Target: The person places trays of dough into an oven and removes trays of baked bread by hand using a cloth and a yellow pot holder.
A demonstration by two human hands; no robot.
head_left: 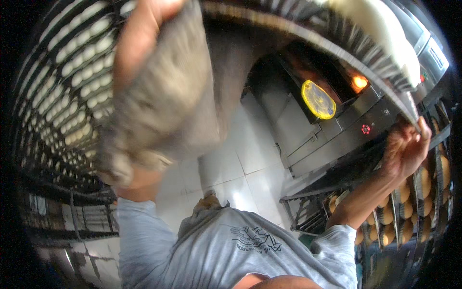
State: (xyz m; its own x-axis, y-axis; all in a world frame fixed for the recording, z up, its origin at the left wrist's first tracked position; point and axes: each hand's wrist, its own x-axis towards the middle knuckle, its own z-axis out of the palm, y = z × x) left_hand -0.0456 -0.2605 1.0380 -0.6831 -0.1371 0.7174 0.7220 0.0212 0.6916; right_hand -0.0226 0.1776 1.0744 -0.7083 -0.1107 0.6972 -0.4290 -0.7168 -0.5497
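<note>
My right hand (406, 147) is closed on the near right edge of a raised tray (332, 42), its fingers pinching the rim. Large smooth white pieces, perhaps dough (385, 33), show above the tray's dark ridged part at the upper right. At the upper left, my left hand (156, 10) is smeared by motion and cut off by the picture's edge, close to the tray's other end; its fingers do not show. A stained grey-brown cloth (166, 91) hangs over my left forearm, hiding most of it.
On the left, a tall rack (60, 94) holds many rows of pale dough balls. Browned buns (406, 212) fill another rack at the right. Ahead stands an oven (332, 130) with an orange glow (360, 83) inside and a yellow-rimmed oval thing (318, 99) at its front. Tiled floor (240, 164) lies below.
</note>
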